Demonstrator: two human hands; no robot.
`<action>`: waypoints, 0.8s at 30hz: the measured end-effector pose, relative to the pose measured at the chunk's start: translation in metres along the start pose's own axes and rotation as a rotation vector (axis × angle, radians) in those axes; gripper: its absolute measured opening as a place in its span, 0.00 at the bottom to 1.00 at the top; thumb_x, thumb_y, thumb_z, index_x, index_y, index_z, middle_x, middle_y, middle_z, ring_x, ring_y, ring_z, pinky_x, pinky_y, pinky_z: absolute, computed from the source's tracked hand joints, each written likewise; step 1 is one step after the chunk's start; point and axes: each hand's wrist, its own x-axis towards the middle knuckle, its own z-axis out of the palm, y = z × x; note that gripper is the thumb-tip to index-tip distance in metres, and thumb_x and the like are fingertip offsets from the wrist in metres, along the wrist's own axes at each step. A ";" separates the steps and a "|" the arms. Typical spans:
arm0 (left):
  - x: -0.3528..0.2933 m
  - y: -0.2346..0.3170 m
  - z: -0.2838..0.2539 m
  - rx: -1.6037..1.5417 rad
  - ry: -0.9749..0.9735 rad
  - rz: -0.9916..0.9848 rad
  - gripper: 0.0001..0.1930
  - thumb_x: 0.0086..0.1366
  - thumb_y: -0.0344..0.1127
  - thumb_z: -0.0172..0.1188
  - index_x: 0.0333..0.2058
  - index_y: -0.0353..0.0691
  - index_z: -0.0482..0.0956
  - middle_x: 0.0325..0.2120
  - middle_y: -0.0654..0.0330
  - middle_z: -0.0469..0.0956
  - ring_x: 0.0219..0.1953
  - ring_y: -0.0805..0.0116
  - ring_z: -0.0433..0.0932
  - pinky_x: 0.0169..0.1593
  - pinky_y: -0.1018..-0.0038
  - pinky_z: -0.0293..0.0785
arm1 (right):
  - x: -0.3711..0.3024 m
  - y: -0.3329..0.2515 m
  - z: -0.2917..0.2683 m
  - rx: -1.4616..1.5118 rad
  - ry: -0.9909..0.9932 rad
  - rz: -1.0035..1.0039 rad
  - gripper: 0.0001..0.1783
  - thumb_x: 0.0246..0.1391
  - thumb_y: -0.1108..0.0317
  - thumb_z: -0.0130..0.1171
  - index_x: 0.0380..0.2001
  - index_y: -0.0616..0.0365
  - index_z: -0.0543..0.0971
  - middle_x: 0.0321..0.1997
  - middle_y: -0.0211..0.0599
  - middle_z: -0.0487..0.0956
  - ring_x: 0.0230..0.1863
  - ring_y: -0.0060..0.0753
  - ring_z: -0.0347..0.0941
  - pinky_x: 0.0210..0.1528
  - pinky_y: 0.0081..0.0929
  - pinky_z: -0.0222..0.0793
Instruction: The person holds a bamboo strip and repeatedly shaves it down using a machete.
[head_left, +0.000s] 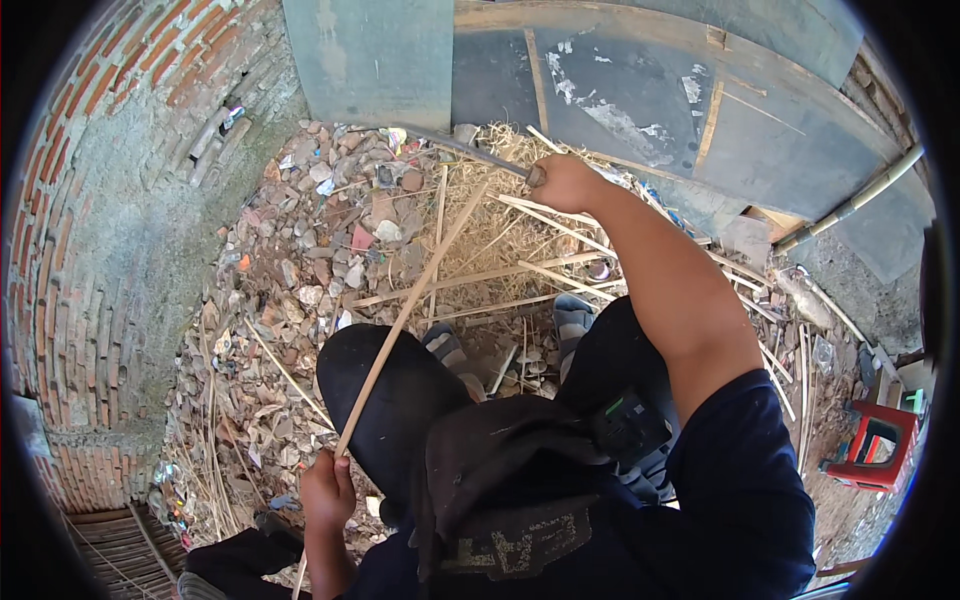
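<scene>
My left hand (328,492) is closed round a long, pale bamboo strip (405,305). The strip slants up and away across my left knee, its far end over a heap of shavings (490,235). In my right hand (572,184), stretched out ahead, is the handle of a long-bladed knife (470,150). Its blade points left, just beyond the strip's far end; a small gap seems to part them. More split bamboo strips (480,282) lie crisscross on the ground in front of my feet.
Rubble and litter (300,260) cover the ground. A worn brick wall (110,280) rises at left, grey-blue panels (630,110) stand ahead. A red stool (878,446) is at far right, with a bamboo pole (850,200) above it. Dark cloth (240,560) shows lower left.
</scene>
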 end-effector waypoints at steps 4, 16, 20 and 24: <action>-0.004 0.002 -0.006 0.018 -0.022 0.002 0.15 0.73 0.39 0.49 0.28 0.35 0.68 0.13 0.48 0.70 0.18 0.42 0.74 0.22 0.57 0.65 | -0.024 -0.043 0.000 -0.058 -0.142 -0.213 0.15 0.49 0.61 0.57 0.38 0.55 0.83 0.35 0.48 0.82 0.40 0.45 0.80 0.45 0.43 0.73; 0.000 -0.001 -0.012 -0.095 -0.094 -0.025 0.23 0.76 0.47 0.44 0.26 0.34 0.65 0.12 0.49 0.65 0.15 0.51 0.68 0.22 0.60 0.61 | -0.016 -0.035 0.001 -0.022 -0.104 -0.185 0.12 0.44 0.65 0.60 0.33 0.58 0.80 0.28 0.44 0.80 0.31 0.45 0.77 0.38 0.40 0.71; -0.003 -0.014 0.003 -0.088 -0.006 0.032 0.21 0.74 0.45 0.47 0.25 0.36 0.66 0.11 0.49 0.67 0.14 0.46 0.70 0.21 0.59 0.61 | -0.019 -0.025 -0.010 -0.037 -0.152 -0.268 0.13 0.44 0.64 0.60 0.33 0.59 0.80 0.28 0.45 0.81 0.32 0.46 0.78 0.37 0.42 0.72; 0.003 -0.014 0.003 -0.073 0.042 0.086 0.21 0.74 0.45 0.47 0.25 0.36 0.66 0.11 0.49 0.67 0.15 0.46 0.70 0.21 0.59 0.62 | 0.000 0.023 0.001 0.035 0.055 0.011 0.13 0.51 0.64 0.54 0.35 0.60 0.82 0.30 0.47 0.80 0.34 0.46 0.78 0.43 0.45 0.73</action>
